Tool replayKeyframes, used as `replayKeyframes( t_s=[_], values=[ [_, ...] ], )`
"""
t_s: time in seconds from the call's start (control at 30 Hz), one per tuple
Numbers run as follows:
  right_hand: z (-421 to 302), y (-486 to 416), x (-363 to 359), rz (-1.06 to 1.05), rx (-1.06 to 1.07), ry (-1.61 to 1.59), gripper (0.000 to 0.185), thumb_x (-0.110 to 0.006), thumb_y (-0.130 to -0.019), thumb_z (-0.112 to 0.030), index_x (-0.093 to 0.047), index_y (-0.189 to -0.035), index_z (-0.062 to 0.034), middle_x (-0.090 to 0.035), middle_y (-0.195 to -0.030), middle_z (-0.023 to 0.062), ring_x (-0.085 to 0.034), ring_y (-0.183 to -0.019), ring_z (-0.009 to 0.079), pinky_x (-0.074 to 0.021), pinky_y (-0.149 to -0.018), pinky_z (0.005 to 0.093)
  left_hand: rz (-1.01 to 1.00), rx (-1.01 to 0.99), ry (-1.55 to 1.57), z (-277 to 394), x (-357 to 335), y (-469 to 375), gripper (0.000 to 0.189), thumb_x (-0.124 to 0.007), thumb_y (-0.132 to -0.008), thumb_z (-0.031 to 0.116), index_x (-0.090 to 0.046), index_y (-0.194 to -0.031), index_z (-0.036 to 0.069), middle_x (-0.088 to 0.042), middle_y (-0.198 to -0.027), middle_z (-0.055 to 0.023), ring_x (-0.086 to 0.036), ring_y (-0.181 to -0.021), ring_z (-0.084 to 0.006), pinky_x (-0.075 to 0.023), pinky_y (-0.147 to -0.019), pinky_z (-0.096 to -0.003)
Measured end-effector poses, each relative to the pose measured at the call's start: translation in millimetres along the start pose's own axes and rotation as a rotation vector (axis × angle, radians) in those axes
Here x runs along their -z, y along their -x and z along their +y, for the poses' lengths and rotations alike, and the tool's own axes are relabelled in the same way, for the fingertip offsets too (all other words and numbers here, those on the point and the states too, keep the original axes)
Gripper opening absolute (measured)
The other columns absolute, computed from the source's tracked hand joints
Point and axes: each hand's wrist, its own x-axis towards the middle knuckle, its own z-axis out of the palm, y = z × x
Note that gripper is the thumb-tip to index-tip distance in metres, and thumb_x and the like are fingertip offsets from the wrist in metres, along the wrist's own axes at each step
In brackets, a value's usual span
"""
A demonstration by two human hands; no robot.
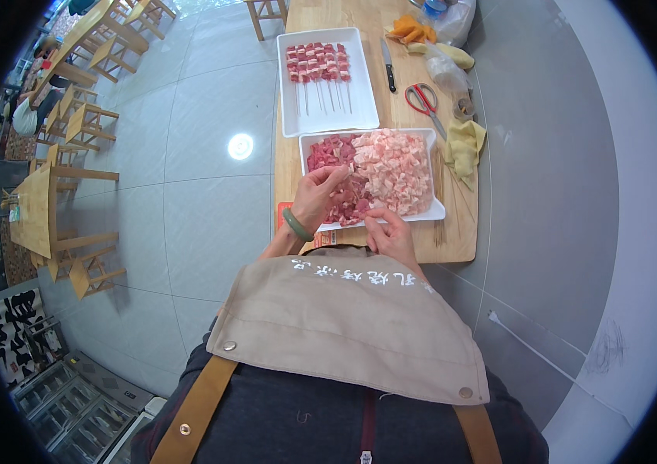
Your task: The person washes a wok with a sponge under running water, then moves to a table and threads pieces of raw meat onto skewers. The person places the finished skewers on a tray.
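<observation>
My left hand (321, 194), with a green bangle at its wrist, is over the left side of a white tray (440, 210), its thumb and fingertips pinched on a small pale piece of meat. My right hand (389, 232) is at the tray's near edge, its fingertips on a skewer whose tip carries a piece of red meat (362, 206). Red meat pieces (331, 152) lie in the tray's left part, pale fatty cubes (398, 168) in its right part. Beyond it, a second white tray (363, 110) holds several loaded skewers (318, 62).
Right of the trays lie a black-handled knife (389, 66), red-handled scissors (424, 104), a yellow cloth (465, 148) and bare skewers (440, 223). Orange gloves (411, 29) and plastic bags (456, 20) are at the far right. Wooden tables and stools (94, 122) stand across the floor.
</observation>
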Motion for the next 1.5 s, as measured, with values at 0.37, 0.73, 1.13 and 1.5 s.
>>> replayKeyframes(
  t_s=[0.37,0.73,1.13,1.5],
  values=[
    [20,-12,4,0.042,0.025,0.176,0.012,-0.056,-0.088,-0.012,-0.056,-0.087,-0.0004,-0.051,-0.052,0.0004,-0.046,-0.044,0.0054,-0.0323,-0.039,0.0221,-0.04,0.213,-0.214,-23,6,9,0.018,-0.061,-0.087,0.019,-0.062,-0.091,0.001,-0.065,-0.085,-0.0072,-0.063,-0.072,-0.0139,-0.0538,-0.071,-0.0271],
    [30,-19,9,-0.005,-0.037,0.216,0.017,-0.054,-0.089,-0.016,-0.056,-0.087,0.0,-0.052,-0.054,0.002,-0.05,-0.044,0.0079,-0.0352,-0.038,0.0228,-0.037,0.183,-0.101,-40,13,7,0.015,-0.063,-0.085,0.013,-0.06,-0.094,0.001,-0.064,-0.084,-0.0063,-0.063,-0.077,-0.0135,-0.0532,-0.071,-0.0264],
    [22,-14,15,0.027,-0.032,0.058,0.014,-0.054,-0.091,-0.016,-0.055,-0.089,-0.002,-0.048,-0.05,-0.0001,-0.043,-0.04,0.006,-0.0302,-0.036,0.0211,-0.024,0.025,-0.342,-25,31,-16,0.027,-0.066,-0.083,0.016,-0.058,-0.105,0.002,-0.066,-0.087,-0.007,-0.063,-0.075,-0.0135,-0.0507,-0.068,-0.0244],
    [6,-6,16,0.1,-0.143,0.102,0.012,-0.054,-0.09,-0.015,-0.054,-0.091,-0.0036,-0.047,-0.049,-0.0016,-0.042,-0.04,0.0044,-0.0291,-0.036,0.02,0.376,-0.515,-1.293,-32,58,-75,0.015,-0.069,-0.068,0.014,-0.063,-0.076,0.002,-0.062,-0.075,-0.0131,-0.061,-0.07,-0.0259,-0.0491,-0.066,-0.0351]
  ],
)
